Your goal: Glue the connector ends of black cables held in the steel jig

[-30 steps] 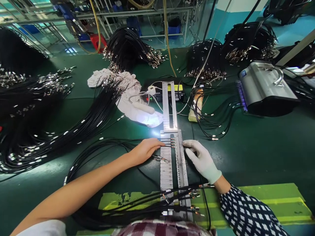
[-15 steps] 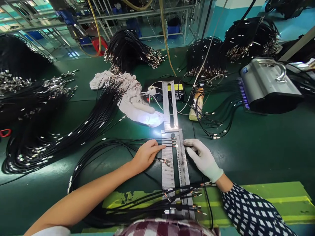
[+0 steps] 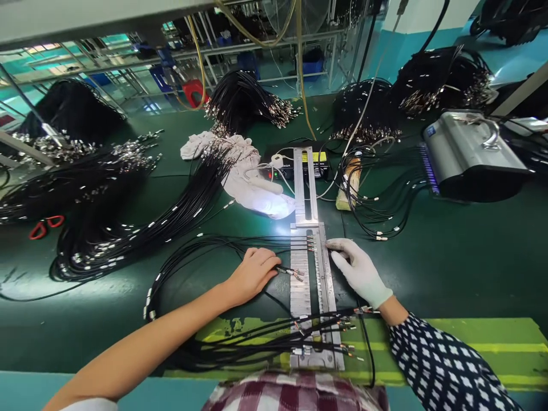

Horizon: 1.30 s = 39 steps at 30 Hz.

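Observation:
My bare left hand [image 3: 256, 275] is closed around a few black cables [image 3: 283, 269], left of the slotted metal jig [image 3: 300, 297]. Their stripped ends with small coloured wires stick out past my fingers over the jig. Higher up, several other black cables [image 3: 278, 238] lie side by side across the jig's grooves, with their ends at the central slot. My white-gloved right hand [image 3: 359, 273] rests by the jig's right rail [image 3: 324, 274]. Its index fingertip is at the rail, and the thumb is apart from it with nothing visible between.
More cables [image 3: 257, 339] cross the jig's near end. Large cable bundles [image 3: 137, 240] lie left, near red-handled scissors [image 3: 47, 226]. A black box [image 3: 280, 162], a white cloth [image 3: 240, 165] and a wrapped block [image 3: 350, 184] lie beyond. A silver machine [image 3: 471, 154] stands right.
My left index finger has left the cables on the jig. That hand has shifted down and closed on the loose cables below. My right hand stays at the rail while the view shifts.

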Available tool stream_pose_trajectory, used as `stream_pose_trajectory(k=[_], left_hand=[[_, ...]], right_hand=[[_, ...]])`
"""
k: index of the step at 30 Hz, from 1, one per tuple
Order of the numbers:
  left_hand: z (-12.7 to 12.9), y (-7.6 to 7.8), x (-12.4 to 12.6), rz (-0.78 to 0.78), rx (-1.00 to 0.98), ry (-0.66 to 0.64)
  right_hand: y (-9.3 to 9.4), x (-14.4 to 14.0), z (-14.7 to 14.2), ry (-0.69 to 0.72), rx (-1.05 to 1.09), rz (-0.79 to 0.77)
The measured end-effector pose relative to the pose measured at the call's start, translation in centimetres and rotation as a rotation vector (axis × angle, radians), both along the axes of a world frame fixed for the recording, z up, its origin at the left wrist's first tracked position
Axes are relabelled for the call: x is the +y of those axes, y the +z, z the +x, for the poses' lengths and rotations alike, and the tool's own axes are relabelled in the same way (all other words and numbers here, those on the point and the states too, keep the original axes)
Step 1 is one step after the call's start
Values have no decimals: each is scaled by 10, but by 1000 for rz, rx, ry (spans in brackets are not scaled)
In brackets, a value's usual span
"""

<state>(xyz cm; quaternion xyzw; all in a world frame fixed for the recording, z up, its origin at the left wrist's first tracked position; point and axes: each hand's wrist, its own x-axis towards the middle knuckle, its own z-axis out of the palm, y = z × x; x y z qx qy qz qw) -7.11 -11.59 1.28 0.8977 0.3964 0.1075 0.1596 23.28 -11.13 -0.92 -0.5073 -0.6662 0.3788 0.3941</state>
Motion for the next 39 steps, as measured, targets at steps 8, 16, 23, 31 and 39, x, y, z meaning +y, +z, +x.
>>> stream_pose_trajectory(k=[8, 16, 23, 31, 39], left_hand=[[-18, 17, -9, -406, -243, 59], [21, 3, 11, -336, -377, 184], [32, 9, 4, -437, -343, 97], [50, 2, 2, -77, -225, -73], [-23, -10, 9, 272, -6, 139]], right_hand=[[-5, 0, 1, -3, 27, -6], [0, -1, 0, -6, 9, -26], [3, 0, -1, -9, -2, -16], [4, 0, -1, -10, -27, -1], [6, 0, -2, -8, -26, 13]])
